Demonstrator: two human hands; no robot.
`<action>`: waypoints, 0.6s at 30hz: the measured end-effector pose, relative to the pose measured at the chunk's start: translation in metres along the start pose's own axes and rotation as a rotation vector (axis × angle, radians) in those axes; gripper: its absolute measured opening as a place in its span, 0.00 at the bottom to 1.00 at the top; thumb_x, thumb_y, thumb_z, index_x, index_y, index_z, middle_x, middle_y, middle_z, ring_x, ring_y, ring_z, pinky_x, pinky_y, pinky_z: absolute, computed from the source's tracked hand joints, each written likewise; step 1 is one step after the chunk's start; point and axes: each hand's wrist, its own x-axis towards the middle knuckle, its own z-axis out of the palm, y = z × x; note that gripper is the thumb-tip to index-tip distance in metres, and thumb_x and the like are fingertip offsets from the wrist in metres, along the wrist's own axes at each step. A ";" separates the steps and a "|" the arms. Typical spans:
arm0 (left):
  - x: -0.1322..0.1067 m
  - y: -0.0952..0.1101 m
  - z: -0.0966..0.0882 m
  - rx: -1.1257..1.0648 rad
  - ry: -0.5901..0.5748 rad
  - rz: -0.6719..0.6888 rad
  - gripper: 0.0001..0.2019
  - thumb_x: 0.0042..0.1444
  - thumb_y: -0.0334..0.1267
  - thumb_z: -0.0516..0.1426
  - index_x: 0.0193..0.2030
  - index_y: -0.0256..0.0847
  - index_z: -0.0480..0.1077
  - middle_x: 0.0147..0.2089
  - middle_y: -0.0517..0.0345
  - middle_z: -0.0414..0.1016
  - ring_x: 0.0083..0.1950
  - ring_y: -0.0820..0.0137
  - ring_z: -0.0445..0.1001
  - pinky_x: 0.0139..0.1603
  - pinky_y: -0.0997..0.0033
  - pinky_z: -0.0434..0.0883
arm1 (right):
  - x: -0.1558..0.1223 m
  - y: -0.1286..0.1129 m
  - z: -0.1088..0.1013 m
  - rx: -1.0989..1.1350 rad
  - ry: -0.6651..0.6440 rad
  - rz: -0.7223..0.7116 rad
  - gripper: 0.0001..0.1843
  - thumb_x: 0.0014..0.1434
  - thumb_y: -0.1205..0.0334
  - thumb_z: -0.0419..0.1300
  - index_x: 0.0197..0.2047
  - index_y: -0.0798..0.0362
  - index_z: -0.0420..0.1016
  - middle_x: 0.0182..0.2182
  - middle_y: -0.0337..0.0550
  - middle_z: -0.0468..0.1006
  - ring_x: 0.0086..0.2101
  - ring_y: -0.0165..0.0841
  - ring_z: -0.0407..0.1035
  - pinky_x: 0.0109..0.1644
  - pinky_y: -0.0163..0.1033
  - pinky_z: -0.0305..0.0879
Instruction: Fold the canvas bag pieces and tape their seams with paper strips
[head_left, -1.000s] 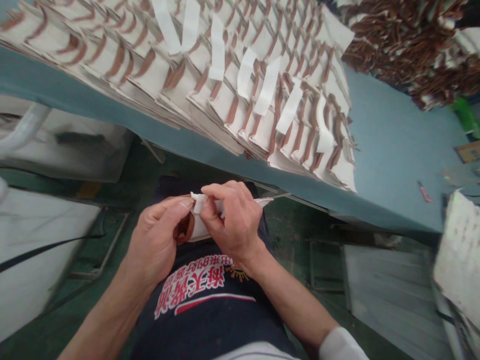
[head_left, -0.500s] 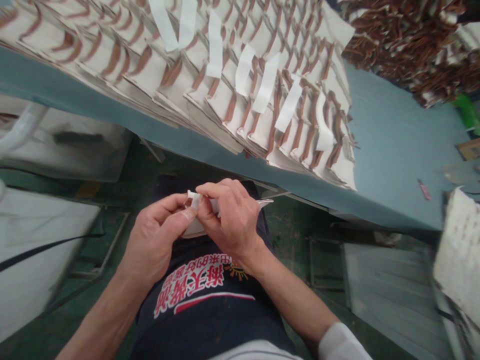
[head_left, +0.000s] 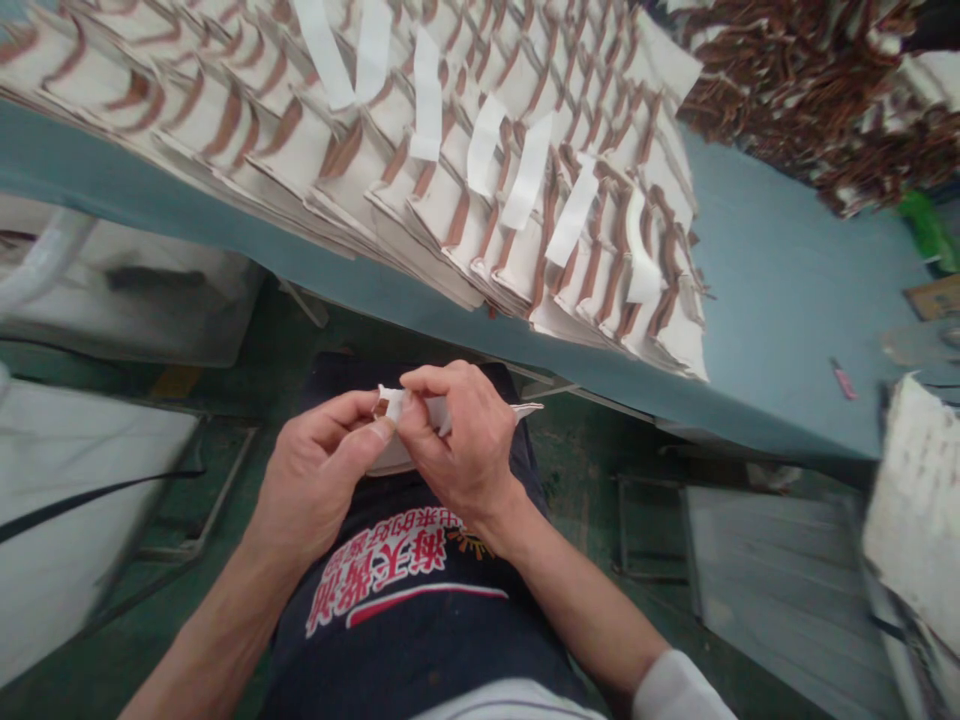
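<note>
The left hand [head_left: 319, 485] and right hand [head_left: 469, 450] meet close in front of the body. The fingers of both are curled in, and their tips pinch a small white piece [head_left: 385, 460] at its left end. A brown patch shows there, possibly a strip. The piece's pointed right end sticks out past the right hand. Just beyond, the blue table [head_left: 780, 300] carries overlapping rows of white-and-brown pieces [head_left: 450, 200] crossed by white strips [head_left: 426, 95], with a brown heap [head_left: 817, 80] at far right. The held piece sits below the table's near edge, above a dark printed apron [head_left: 405, 600].
</note>
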 end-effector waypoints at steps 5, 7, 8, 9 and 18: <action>0.000 0.001 0.002 0.077 0.075 -0.005 0.15 0.58 0.52 0.67 0.39 0.41 0.86 0.31 0.58 0.85 0.28 0.68 0.74 0.28 0.73 0.67 | -0.001 -0.004 0.001 0.009 0.026 0.052 0.09 0.73 0.67 0.57 0.46 0.48 0.79 0.36 0.42 0.85 0.36 0.36 0.78 0.45 0.42 0.76; -0.001 0.010 0.004 0.120 0.090 0.005 0.14 0.55 0.50 0.66 0.36 0.42 0.85 0.32 0.58 0.85 0.28 0.68 0.75 0.28 0.72 0.68 | -0.001 -0.006 0.000 0.033 0.027 0.111 0.09 0.71 0.65 0.57 0.45 0.47 0.79 0.35 0.41 0.85 0.35 0.35 0.78 0.45 0.42 0.77; -0.002 0.016 0.006 0.134 0.090 0.010 0.13 0.54 0.49 0.65 0.34 0.42 0.84 0.32 0.57 0.86 0.29 0.67 0.76 0.29 0.72 0.69 | -0.001 -0.008 0.000 0.050 0.025 0.146 0.09 0.71 0.64 0.57 0.46 0.48 0.79 0.35 0.41 0.85 0.34 0.35 0.77 0.44 0.42 0.77; -0.002 0.022 0.008 0.145 0.089 0.015 0.12 0.53 0.48 0.64 0.32 0.43 0.83 0.33 0.57 0.86 0.29 0.66 0.77 0.29 0.72 0.70 | 0.000 -0.010 -0.001 0.068 0.021 0.184 0.09 0.70 0.63 0.57 0.46 0.48 0.80 0.34 0.40 0.84 0.33 0.35 0.77 0.43 0.41 0.77; -0.013 0.035 0.024 0.306 0.172 0.172 0.08 0.56 0.42 0.59 0.27 0.46 0.77 0.21 0.66 0.71 0.20 0.71 0.61 0.24 0.70 0.61 | 0.007 -0.019 -0.013 0.329 -0.319 0.641 0.13 0.69 0.55 0.56 0.48 0.49 0.80 0.32 0.34 0.81 0.31 0.33 0.74 0.38 0.39 0.69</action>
